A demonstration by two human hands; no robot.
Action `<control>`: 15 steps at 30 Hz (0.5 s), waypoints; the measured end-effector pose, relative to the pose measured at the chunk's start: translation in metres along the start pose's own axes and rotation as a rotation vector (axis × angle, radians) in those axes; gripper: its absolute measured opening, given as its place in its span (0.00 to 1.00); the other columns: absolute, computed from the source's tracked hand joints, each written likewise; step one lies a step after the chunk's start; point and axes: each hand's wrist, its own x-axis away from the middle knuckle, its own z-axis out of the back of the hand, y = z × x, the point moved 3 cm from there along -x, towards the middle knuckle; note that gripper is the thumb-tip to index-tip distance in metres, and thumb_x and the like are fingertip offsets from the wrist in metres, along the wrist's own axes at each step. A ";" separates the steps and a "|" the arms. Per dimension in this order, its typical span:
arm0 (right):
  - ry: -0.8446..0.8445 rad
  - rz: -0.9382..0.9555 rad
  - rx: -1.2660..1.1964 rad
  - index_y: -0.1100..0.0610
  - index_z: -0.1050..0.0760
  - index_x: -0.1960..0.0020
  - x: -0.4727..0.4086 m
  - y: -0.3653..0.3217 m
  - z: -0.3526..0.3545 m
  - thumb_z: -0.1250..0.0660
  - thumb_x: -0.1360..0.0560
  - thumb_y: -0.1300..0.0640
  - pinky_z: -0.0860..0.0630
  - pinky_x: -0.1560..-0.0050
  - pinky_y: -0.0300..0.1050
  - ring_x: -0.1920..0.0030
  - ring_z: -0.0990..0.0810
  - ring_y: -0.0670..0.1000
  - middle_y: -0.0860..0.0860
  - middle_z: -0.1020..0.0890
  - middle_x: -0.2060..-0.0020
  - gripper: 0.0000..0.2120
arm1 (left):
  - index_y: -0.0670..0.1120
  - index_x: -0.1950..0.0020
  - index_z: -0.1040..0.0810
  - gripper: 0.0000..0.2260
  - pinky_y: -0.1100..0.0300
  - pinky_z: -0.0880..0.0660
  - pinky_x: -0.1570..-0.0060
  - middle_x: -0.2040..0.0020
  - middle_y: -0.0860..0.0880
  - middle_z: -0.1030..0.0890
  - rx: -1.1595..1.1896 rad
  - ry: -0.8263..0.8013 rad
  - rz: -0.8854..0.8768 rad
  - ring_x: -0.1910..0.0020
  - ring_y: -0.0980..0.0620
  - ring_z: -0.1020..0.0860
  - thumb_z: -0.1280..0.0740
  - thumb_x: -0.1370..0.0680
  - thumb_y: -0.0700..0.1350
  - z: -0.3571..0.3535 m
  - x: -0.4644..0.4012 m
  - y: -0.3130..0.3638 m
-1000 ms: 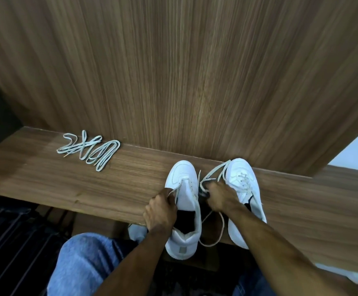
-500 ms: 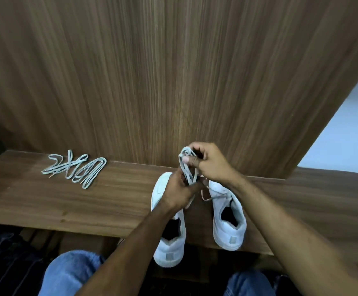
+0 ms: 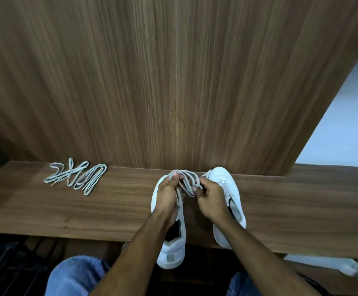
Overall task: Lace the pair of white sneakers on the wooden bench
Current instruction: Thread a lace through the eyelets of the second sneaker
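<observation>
Two white sneakers stand side by side on the wooden bench [image 3: 302,210], toes toward the back panel. The left sneaker [image 3: 172,251] overhangs the front edge with its heel. The right sneaker [image 3: 229,189] sits beside it. A bunched white lace [image 3: 187,180] is held above the toes between both hands. My left hand [image 3: 168,195] pinches its left loops. My right hand [image 3: 211,198] grips the right side of the same bundle. A second white lace [image 3: 77,178] lies coiled on the bench at the left.
A tall wooden panel [image 3: 173,82] rises right behind the bench. My knees in blue jeans [image 3: 77,276] are below the bench edge. A white object [image 3: 323,263] lies on the floor at the lower right.
Both hands lifted the lace off the shoes, bunched it up and lowered slightly; the loops are now spread between the two hands. The camera view has shifted.
</observation>
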 end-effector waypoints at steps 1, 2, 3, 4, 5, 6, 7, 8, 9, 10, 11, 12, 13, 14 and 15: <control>0.008 -0.006 0.019 0.53 0.19 0.51 0.004 0.001 -0.002 0.36 0.27 0.64 0.23 0.49 0.47 0.52 0.18 0.48 0.47 0.15 0.56 0.10 | 0.41 0.57 0.22 0.14 0.48 0.23 0.50 0.61 0.42 0.16 0.049 0.010 0.003 0.60 0.45 0.18 0.41 0.18 0.45 -0.007 0.000 0.000; 0.018 -0.015 0.034 0.54 0.19 0.51 0.008 0.001 -0.002 0.36 0.27 0.64 0.23 0.50 0.46 0.53 0.18 0.48 0.48 0.15 0.56 0.11 | 0.41 0.57 0.22 0.14 0.49 0.22 0.53 0.62 0.42 0.16 0.070 0.013 0.002 0.62 0.45 0.18 0.42 0.18 0.45 -0.012 -0.001 0.000; 0.029 -0.041 0.022 0.54 0.18 0.51 0.013 0.002 -0.001 0.36 0.28 0.64 0.23 0.52 0.45 0.54 0.18 0.48 0.49 0.14 0.56 0.10 | 0.41 0.55 0.22 0.13 0.50 0.22 0.57 0.62 0.43 0.16 0.068 0.004 0.010 0.64 0.45 0.18 0.42 0.18 0.45 -0.019 -0.002 -0.002; 0.028 -0.102 -0.031 0.55 0.18 0.52 0.016 0.004 0.001 0.35 0.27 0.63 0.22 0.53 0.45 0.56 0.17 0.49 0.50 0.14 0.57 0.09 | 0.40 0.53 0.22 0.13 0.52 0.22 0.60 0.63 0.43 0.16 0.049 -0.013 0.029 0.65 0.45 0.18 0.42 0.18 0.45 -0.025 -0.003 -0.003; 0.012 -0.210 -0.144 0.56 0.18 0.54 0.019 0.005 0.005 0.35 0.26 0.63 0.22 0.56 0.45 0.59 0.17 0.49 0.52 0.14 0.58 0.07 | 0.40 0.52 0.24 0.12 0.53 0.23 0.64 0.64 0.44 0.18 0.019 -0.044 0.058 0.67 0.44 0.20 0.41 0.18 0.47 -0.032 -0.003 -0.005; -0.027 -0.348 -0.281 0.56 0.19 0.54 0.022 0.007 0.010 0.36 0.23 0.62 0.21 0.59 0.45 0.62 0.17 0.49 0.53 0.15 0.59 0.07 | 0.41 0.51 0.25 0.11 0.56 0.25 0.69 0.65 0.44 0.20 -0.017 -0.080 0.085 0.69 0.44 0.21 0.40 0.19 0.48 -0.040 -0.003 -0.007; -0.083 -0.484 -0.421 0.56 0.20 0.54 0.025 0.009 0.015 0.37 0.22 0.61 0.21 0.59 0.46 0.64 0.18 0.50 0.54 0.15 0.60 0.08 | 0.43 0.51 0.26 0.09 0.58 0.26 0.71 0.67 0.44 0.22 -0.050 -0.106 0.103 0.71 0.45 0.23 0.39 0.19 0.49 -0.048 -0.002 -0.010; -0.122 -0.571 -0.529 0.57 0.20 0.53 0.029 0.010 0.024 0.39 0.21 0.61 0.20 0.58 0.47 0.65 0.17 0.51 0.55 0.16 0.61 0.09 | 0.44 0.53 0.26 0.08 0.59 0.26 0.71 0.69 0.45 0.23 -0.078 -0.123 0.101 0.72 0.46 0.23 0.38 0.19 0.48 -0.057 -0.001 -0.012; -0.126 -0.610 -0.591 0.58 0.21 0.53 0.031 0.013 0.036 0.40 0.20 0.61 0.19 0.57 0.49 0.65 0.17 0.52 0.57 0.16 0.60 0.09 | 0.45 0.55 0.26 0.08 0.58 0.25 0.69 0.70 0.46 0.24 -0.112 -0.136 0.080 0.71 0.47 0.24 0.37 0.20 0.47 -0.066 -0.001 -0.016; -0.101 -0.630 -0.639 0.58 0.22 0.53 0.033 0.016 0.051 0.41 0.20 0.63 0.19 0.58 0.50 0.65 0.17 0.53 0.58 0.17 0.60 0.10 | 0.45 0.56 0.25 0.07 0.57 0.25 0.66 0.70 0.47 0.23 -0.161 -0.159 0.044 0.70 0.48 0.24 0.36 0.20 0.47 -0.078 0.000 -0.021; -0.064 -0.627 -0.654 0.58 0.24 0.55 0.036 0.020 0.067 0.43 0.20 0.65 0.19 0.60 0.51 0.66 0.17 0.54 0.59 0.18 0.60 0.10 | 0.45 0.57 0.25 0.07 0.56 0.26 0.64 0.69 0.47 0.22 -0.234 -0.196 0.004 0.69 0.48 0.23 0.34 0.21 0.46 -0.091 0.001 -0.028; -0.041 -0.606 -0.628 0.59 0.25 0.56 0.037 0.023 0.083 0.44 0.20 0.67 0.19 0.62 0.50 0.67 0.18 0.54 0.59 0.19 0.61 0.11 | 0.44 0.57 0.24 0.07 0.57 0.26 0.64 0.68 0.48 0.21 -0.319 -0.245 -0.038 0.68 0.49 0.23 0.33 0.22 0.46 -0.103 0.004 -0.035; -0.040 -0.575 -0.576 0.59 0.25 0.56 0.041 0.028 0.100 0.45 0.21 0.69 0.19 0.66 0.48 0.68 0.20 0.54 0.59 0.20 0.63 0.12 | 0.44 0.58 0.23 0.07 0.60 0.26 0.66 0.68 0.50 0.20 -0.404 -0.312 -0.069 0.69 0.52 0.24 0.32 0.23 0.46 -0.117 0.008 -0.045; -0.048 -0.559 -0.529 0.60 0.25 0.54 0.045 0.032 0.115 0.46 0.22 0.70 0.21 0.68 0.45 0.69 0.20 0.52 0.59 0.21 0.64 0.13 | 0.44 0.58 0.22 0.06 0.63 0.27 0.68 0.68 0.52 0.20 -0.472 -0.375 -0.074 0.70 0.55 0.24 0.32 0.22 0.45 -0.130 0.015 -0.056; -0.052 -0.566 -0.490 0.60 0.24 0.52 0.050 0.036 0.127 0.47 0.22 0.70 0.21 0.68 0.43 0.69 0.20 0.52 0.58 0.21 0.64 0.13 | 0.44 0.56 0.21 0.06 0.65 0.29 0.71 0.68 0.52 0.20 -0.517 -0.426 -0.064 0.72 0.58 0.25 0.33 0.21 0.44 -0.140 0.022 -0.066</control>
